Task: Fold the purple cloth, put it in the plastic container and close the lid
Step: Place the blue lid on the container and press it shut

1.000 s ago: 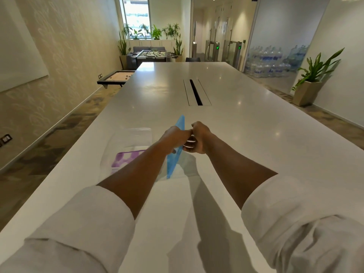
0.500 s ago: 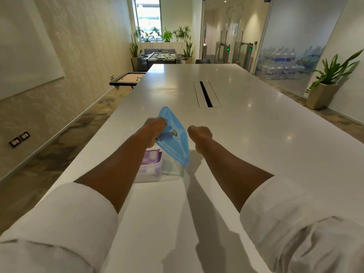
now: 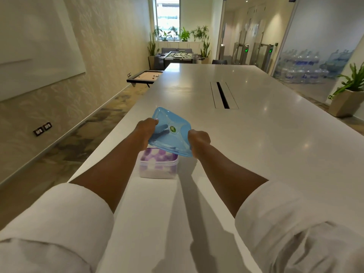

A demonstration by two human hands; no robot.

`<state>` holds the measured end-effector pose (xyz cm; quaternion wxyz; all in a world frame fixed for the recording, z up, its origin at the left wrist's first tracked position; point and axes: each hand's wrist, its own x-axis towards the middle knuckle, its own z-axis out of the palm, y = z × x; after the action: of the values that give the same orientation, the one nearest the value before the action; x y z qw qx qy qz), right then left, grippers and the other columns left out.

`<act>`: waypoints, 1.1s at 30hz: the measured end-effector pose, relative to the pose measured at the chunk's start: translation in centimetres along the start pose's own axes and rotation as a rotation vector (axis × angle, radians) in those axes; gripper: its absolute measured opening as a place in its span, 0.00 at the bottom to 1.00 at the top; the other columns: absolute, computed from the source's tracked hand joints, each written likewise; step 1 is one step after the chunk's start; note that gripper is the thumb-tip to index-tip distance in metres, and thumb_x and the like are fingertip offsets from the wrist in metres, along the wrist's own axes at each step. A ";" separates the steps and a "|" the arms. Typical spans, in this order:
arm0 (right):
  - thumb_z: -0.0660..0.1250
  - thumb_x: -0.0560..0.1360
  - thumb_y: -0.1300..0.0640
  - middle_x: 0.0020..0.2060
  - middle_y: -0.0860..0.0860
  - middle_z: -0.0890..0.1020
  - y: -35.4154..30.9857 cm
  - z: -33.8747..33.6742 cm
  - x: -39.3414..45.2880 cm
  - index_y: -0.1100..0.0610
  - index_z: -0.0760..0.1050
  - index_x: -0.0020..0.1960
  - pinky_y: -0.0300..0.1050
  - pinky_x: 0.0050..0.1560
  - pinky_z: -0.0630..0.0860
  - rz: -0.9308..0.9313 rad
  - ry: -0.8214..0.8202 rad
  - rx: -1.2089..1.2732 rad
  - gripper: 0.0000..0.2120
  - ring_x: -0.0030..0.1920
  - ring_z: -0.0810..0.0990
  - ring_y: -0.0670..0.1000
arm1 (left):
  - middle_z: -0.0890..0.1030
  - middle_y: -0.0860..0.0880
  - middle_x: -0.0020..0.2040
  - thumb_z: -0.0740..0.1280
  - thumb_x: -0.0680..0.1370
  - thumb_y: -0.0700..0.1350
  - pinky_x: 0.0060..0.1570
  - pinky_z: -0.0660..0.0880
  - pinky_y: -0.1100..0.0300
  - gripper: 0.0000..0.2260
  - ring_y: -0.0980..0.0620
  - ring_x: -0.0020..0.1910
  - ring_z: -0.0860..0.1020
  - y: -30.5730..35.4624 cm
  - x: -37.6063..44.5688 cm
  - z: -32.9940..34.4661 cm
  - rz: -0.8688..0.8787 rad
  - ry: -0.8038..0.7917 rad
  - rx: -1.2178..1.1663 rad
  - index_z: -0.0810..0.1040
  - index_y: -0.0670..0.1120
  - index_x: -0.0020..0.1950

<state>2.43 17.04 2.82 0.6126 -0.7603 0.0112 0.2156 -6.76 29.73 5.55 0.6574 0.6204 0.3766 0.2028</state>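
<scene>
Half a second ago the blue lid [image 3: 171,132] was tilting steeply on edge in the left hand [image 3: 146,129] alone, with the right hand [image 3: 198,139] just beside it and apart from it; now both hands are gripping it, the left hand clenching its left edge with fingers showing through the translucent plastic, the right hand clenching its right near corner, and the lid is lying much flatter, its far corner raised. A full second ago the two hands were meeting at the lid while it was standing nearly vertical. The lid is hovering just above the plastic container [image 3: 158,166], overlapping its far rim and not yet seated on it. The container is sitting on the white table [image 3: 256,146] near the table's left edge, and the folded purple cloth [image 3: 157,156] is lying inside it, showing at the open top. Counting: one lid, one container, one cloth, two hands, two white rolled sleeves [image 3: 59,217]. One potted plant [image 3: 348,95] is standing on the floor to the right.
</scene>
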 end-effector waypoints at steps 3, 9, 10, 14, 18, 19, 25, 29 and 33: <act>0.65 0.73 0.58 0.40 0.54 0.75 0.4 1.4 -0.3 0.62 0.73 0.46 0.45 0.41 0.74 -0.029 0.026 -0.007 0.07 0.40 0.76 0.55 | 0.78 0.42 0.51 0.65 0.79 0.49 0.34 0.80 0.63 0.16 0.50 0.37 0.82 -0.3 0.6 -1.0 0.087 0.103 0.112 0.76 0.39 0.61; 0.65 0.72 0.58 0.39 0.55 0.77 0.8 3.0 -0.3 0.62 0.72 0.39 0.46 0.41 0.77 -0.097 0.059 -0.097 0.08 0.38 0.78 0.54 | 0.82 0.46 0.46 0.67 0.76 0.54 0.46 0.77 0.57 0.18 0.44 0.47 0.81 -1.9 1.8 -3.1 0.199 0.320 0.317 0.82 0.43 0.57; 0.65 0.72 0.58 0.39 0.55 0.78 0.9 3.1 -0.4 0.62 0.73 0.38 0.46 0.40 0.77 -0.116 0.062 -0.119 0.08 0.36 0.77 0.53 | 0.82 0.45 0.48 0.67 0.75 0.55 0.49 0.76 0.55 0.17 0.44 0.48 0.81 -2.1 2.0 -3.4 0.204 0.344 0.346 0.83 0.43 0.54; 0.62 0.73 0.57 0.47 0.58 0.82 1.1 3.3 -0.6 0.64 0.78 0.50 0.49 0.48 0.78 -0.186 0.061 -0.194 0.12 0.49 0.81 0.58 | 0.81 0.44 0.40 0.66 0.76 0.57 0.42 0.73 0.56 0.17 0.45 0.41 0.79 -3.0 2.2 -4.0 0.201 0.353 0.432 0.76 0.46 0.33; 0.62 0.73 0.57 0.51 0.59 0.82 1.5 3.6 -0.5 0.63 0.78 0.53 0.52 0.55 0.79 -0.204 0.080 -0.201 0.14 0.52 0.80 0.59 | 0.77 0.48 0.33 0.65 0.76 0.57 0.42 0.74 0.55 0.18 0.45 0.40 0.78 -3.6 2.2 -4.4 0.200 0.361 0.489 0.75 0.47 0.32; 0.62 0.73 0.57 0.52 0.59 0.82 1.6 3.7 -0.6 0.63 0.78 0.54 0.53 0.57 0.79 -0.201 0.086 -0.188 0.14 0.53 0.80 0.59 | 0.78 0.48 0.33 0.65 0.76 0.58 0.42 0.74 0.55 0.18 0.45 0.39 0.78 -3.8 2.3 -4.4 0.206 0.359 0.506 0.76 0.46 0.33; 0.62 0.72 0.55 0.52 0.58 0.81 2.1 4.5 -1.0 0.61 0.79 0.54 0.53 0.56 0.80 -0.208 0.098 -0.179 0.15 0.51 0.80 0.58 | 0.81 0.46 0.40 0.60 0.78 0.57 0.41 0.72 0.56 0.19 0.46 0.40 0.78 -4.9 2.4 -4.6 0.247 0.356 0.631 0.82 0.43 0.45; 0.60 0.74 0.54 0.55 0.58 0.78 2.5 4.7 -1.2 0.60 0.78 0.58 0.52 0.58 0.78 -0.227 0.099 -0.181 0.17 0.53 0.79 0.58 | 0.80 0.47 0.43 0.59 0.79 0.55 0.45 0.71 0.56 0.19 0.45 0.43 0.78 -5.5 2.4 -4.8 0.262 0.345 0.660 0.83 0.43 0.52; 0.59 0.77 0.52 0.58 0.58 0.75 2.9 4.8 -1.3 0.57 0.76 0.62 0.49 0.59 0.75 -0.231 0.109 -0.177 0.18 0.56 0.78 0.58 | 0.81 0.42 0.44 0.58 0.80 0.52 0.48 0.73 0.54 0.20 0.43 0.45 0.78 -5.9 2.5 -4.9 0.275 0.335 0.670 0.82 0.39 0.49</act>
<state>-1.03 20.47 -0.15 0.5622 -0.8182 -0.0622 0.1025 -9.99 33.94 -0.56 0.3149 0.8033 0.4374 0.2533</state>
